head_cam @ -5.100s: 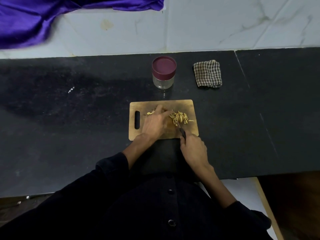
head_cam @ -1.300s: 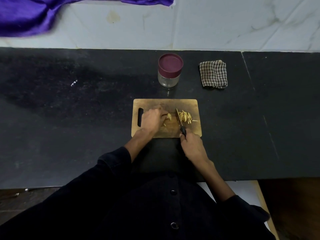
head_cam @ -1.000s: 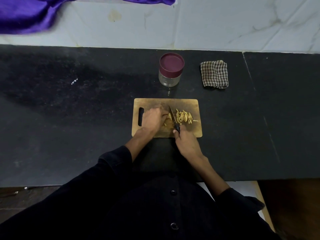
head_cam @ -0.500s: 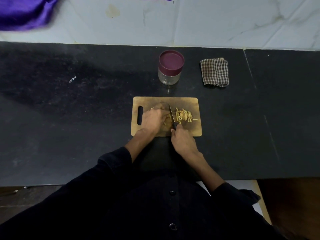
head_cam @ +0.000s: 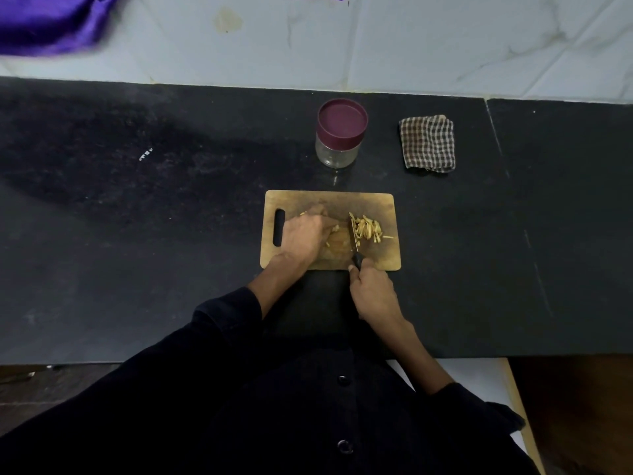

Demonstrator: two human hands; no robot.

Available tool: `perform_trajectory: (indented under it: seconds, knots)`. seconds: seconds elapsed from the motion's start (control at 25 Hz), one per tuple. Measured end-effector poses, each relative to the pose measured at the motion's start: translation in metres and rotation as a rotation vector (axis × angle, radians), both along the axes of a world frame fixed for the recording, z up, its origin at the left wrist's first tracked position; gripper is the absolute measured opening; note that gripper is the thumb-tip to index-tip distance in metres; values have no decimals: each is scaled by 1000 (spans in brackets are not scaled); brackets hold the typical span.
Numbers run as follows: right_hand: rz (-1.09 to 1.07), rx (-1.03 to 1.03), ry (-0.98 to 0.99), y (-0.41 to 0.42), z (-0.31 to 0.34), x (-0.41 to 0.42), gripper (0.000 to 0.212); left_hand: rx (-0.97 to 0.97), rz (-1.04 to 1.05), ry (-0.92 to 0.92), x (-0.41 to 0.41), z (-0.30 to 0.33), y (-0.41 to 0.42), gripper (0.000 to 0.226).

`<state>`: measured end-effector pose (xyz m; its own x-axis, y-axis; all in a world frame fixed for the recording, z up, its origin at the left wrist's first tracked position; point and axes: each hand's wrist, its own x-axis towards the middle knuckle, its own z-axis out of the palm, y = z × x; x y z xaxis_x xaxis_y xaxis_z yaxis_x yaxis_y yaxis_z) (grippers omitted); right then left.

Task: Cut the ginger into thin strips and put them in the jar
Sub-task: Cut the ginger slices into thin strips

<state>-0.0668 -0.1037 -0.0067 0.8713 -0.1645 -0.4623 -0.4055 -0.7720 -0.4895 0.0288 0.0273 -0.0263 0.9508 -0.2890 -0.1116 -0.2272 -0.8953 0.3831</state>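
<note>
Ginger strips (head_cam: 368,228): one heap, right half of one wooden cutting board (head_cam: 373,204). Uncut ginger piece (head_cam: 334,229): one, pinned under curled left hand (head_cam: 305,234). Knife (head_cam: 354,236): one, blade between piece and heap, right hand (head_cam: 373,293) gripping its handle. Jar (head_cam: 339,133): one, lidded, behind board. Checked cloth (head_cam: 428,142): one, right of jar. Black table (head_cam: 137,234): one.
</note>
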Motion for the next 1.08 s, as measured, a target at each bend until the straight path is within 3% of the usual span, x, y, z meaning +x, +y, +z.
perform_trajectory:
  seconds: [0.28,0.72,1.08]
  knots:
    - [44,20,-22,9,9,16,25,-84,7,-23,4,2,2,27]
    - [96,-80,4,17,5,18,26,-20,12,-29,7,5,0,21]
    - [81,-48,99,14,4,5,24,-25,34,-11,9,5,0,19]
